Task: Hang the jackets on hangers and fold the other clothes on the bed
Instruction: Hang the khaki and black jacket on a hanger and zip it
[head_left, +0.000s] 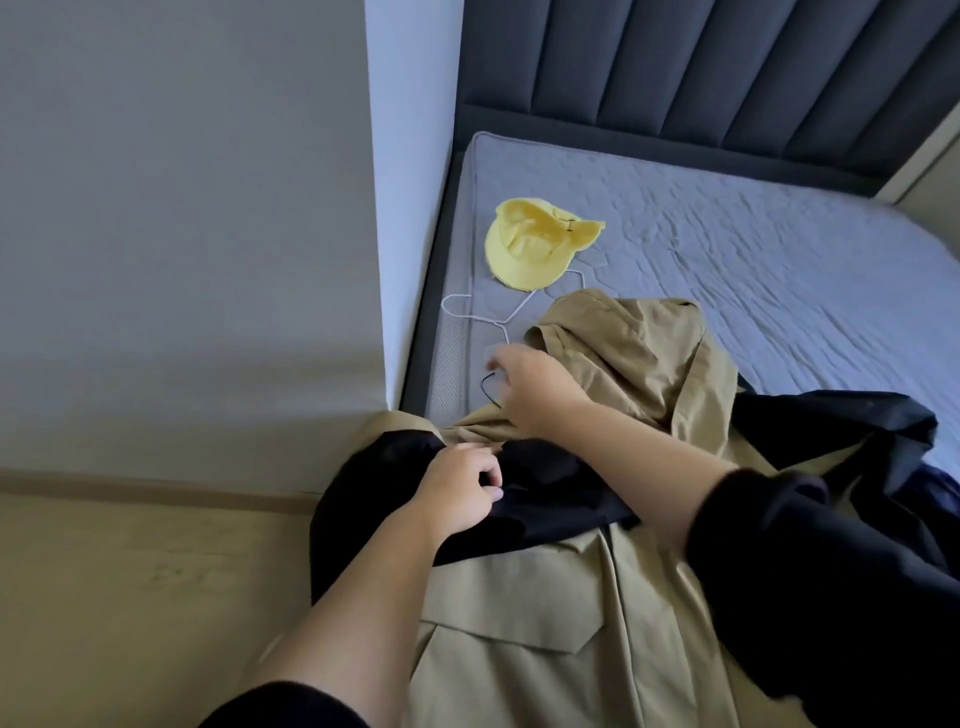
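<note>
Grey wall, wooden floor, pale skirting board

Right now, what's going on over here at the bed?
A person is sorting clothes at the edge of the bed. A tan jacket lies spread on the mattress with a dark garment draped across it. The left hand grips the dark garment. The right hand is at the jacket's collar, and what it holds is unclear. A white hanger lies bare, partly under a yellow hat.

— What lies on the bed?
— A yellow hat near the left edge, a white hanger touching it, a tan jacket and a black garment spilling over the near edge.
</note>
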